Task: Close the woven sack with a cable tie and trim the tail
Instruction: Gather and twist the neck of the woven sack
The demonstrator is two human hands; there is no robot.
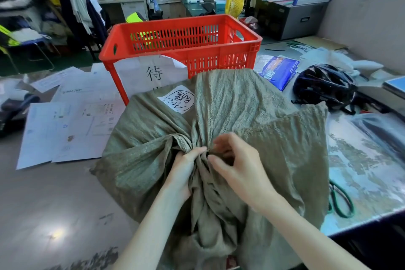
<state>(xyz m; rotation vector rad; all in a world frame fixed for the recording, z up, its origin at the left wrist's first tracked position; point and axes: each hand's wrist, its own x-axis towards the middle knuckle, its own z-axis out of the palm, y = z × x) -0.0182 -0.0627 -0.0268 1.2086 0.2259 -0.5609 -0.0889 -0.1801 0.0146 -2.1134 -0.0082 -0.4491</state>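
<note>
A grey-green woven sack (230, 103) with a white handwritten label lies in front of me, its mouth gathered into a bunched neck. My left hand (186, 169) is closed around that neck from the left. My right hand (238, 160) sits on the neck from the right, thumb and fingers pinching at a small dark spot there. Whether that spot is a cable tie I cannot tell. Green-handled scissors (339, 201) lie on the table to the right of the sack. Dark cable ties (300, 47) lie far back on the table.
A red slotted crate (182, 28) with a paper sign stands just behind the sack. Paper sheets (72, 125) cover the floor at left. A black helmet (324, 87) and a blue packet (279, 72) lie on the table at right. A person sits at a desk far back left.
</note>
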